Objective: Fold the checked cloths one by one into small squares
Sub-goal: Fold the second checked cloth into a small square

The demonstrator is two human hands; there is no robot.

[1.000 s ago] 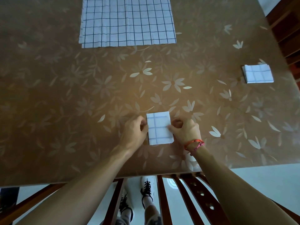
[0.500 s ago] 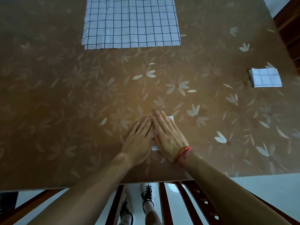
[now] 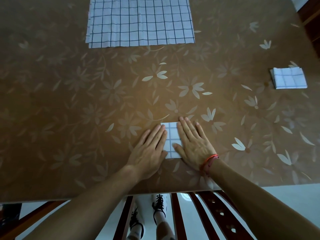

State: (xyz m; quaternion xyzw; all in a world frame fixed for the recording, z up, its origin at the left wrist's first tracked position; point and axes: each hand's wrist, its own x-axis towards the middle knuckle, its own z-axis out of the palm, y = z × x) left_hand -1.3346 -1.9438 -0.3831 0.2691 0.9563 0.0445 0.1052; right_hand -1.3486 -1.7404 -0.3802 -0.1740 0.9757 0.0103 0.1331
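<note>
The small folded cloth (image 3: 171, 135) lies right between the two palms, close to the near edge of the table (image 3: 69, 101), and it's showing again. A second ago both hands pinched its side edges with curled fingers; half a second ago they lay pressed together on top, hiding nearly all of it. Now they've slid apart. The left hand (image 3: 150, 149) is flat with fingers straight, its fingertips on the cloth's left edge. The right hand (image 3: 194, 144), also flat and spread, covers the right edge, thumb lying across the lower checks. Neither hand grips anything; both press down.

That reads as a smoothing stroke, middle outward, setting the last crease, so this piece looks all but done. It's taller than it is wide, though, with part hidden under the hands, so I can't tell how square it is.

Far out beyond the right hand sits one finished square (image 3: 289, 78). Well ahead of the left hand's fingertips, the stack of unfolded cloths (image 3: 140, 21) waits, so plenty is left to do.
</note>
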